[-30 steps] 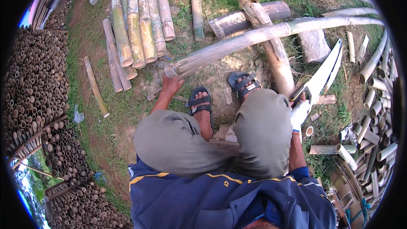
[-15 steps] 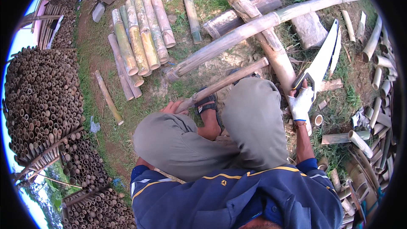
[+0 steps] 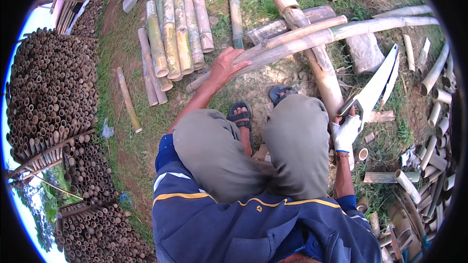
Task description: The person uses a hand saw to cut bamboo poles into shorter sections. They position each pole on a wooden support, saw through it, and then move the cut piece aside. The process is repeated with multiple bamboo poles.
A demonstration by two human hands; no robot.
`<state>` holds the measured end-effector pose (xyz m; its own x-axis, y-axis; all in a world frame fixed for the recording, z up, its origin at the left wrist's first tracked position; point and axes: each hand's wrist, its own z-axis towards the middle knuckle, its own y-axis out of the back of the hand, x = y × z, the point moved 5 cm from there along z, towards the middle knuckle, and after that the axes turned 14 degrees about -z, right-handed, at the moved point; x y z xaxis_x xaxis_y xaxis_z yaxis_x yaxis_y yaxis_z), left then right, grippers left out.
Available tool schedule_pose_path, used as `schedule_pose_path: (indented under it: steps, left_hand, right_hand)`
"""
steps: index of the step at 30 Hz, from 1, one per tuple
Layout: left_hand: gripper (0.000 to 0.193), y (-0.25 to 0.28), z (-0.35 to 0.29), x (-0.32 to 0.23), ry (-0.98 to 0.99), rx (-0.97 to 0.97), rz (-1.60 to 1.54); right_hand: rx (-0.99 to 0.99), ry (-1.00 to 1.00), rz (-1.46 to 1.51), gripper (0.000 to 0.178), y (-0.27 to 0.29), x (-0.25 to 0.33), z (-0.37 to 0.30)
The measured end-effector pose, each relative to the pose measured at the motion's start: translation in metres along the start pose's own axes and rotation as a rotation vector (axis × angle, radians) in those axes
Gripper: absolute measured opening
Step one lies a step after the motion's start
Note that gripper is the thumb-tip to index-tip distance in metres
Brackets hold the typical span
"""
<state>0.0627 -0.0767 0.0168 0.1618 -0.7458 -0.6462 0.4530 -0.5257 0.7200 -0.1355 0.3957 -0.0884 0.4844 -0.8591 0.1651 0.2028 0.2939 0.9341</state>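
Note:
My bare left hand (image 3: 228, 66) is wrapped round the near end of a short bamboo pole (image 3: 302, 31). This pole lies alongside a long bamboo pole (image 3: 370, 28), and both cross over a thick notched bamboo post (image 3: 325, 80). On the right, my right hand (image 3: 345, 134), in a white glove, grips the dark handle of a handsaw (image 3: 374, 83). Its pale blade points up and to the right, away from the poles. Part of the long pole passes beneath my left hand and forearm.
Cut bamboo lengths (image 3: 168, 34) lie in a row at the far left. A stone block (image 3: 363, 53) sits beyond the post. Bamboo offcuts (image 3: 409, 185) are heaped at the right, and big stacks of bamboo (image 3: 51, 102) stand at the left.
My left hand has swung up and forward with the short pole, from beside my left knee onto the long pole. My right hand still holds the saw.

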Motion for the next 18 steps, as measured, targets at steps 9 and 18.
schedule_pose_path:
  steps: [9, 18]
  left_hand:
    - [0.061, -0.029, 0.028, -0.015, 0.057, 0.156, -0.029]
    - [0.105, -0.086, 0.101, -0.039, 0.225, 0.398, -0.033]
  right_hand:
    - [-0.111, 0.087, -0.005, 0.076, 0.006, 0.002, 0.004]
    - [-0.013, -0.013, 0.016, 0.076, 0.009, -0.004, 0.001]
